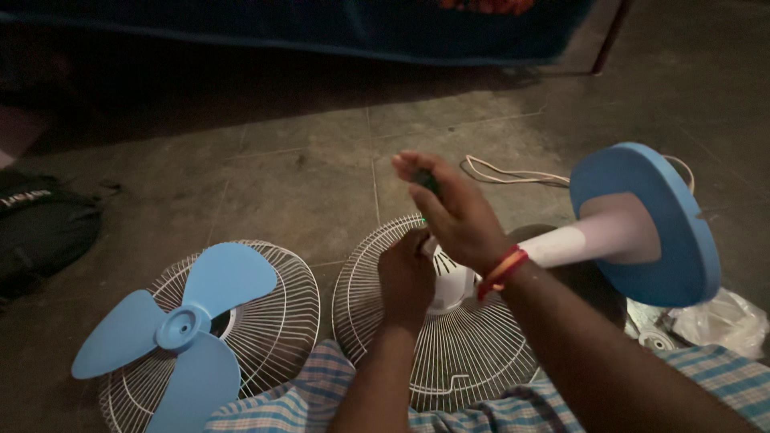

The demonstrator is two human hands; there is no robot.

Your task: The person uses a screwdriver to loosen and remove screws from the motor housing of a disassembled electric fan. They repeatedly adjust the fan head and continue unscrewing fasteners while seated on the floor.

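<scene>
A white pedestal fan lies on its side on the floor, its white wire rear grille (377,265) facing me and its round blue base (650,216) up at the right. My left hand (405,277) rests on the white motor housing (453,285) at the grille's centre. Above it, my right hand (453,212), with a red and orange thread at the wrist, is closed around a dark-handled tool (426,181), likely a screwdriver, pointing down at the housing. A blue three-bladed fan blade (180,329) lies on a second white wire grille (273,317) at the left.
A white power cord (505,174) curls on the grey tiled floor behind the fan. A crumpled clear plastic bag (722,321) lies at the right, a black bag (40,224) at the left. A dark blue cloth-covered edge (385,32) runs along the back.
</scene>
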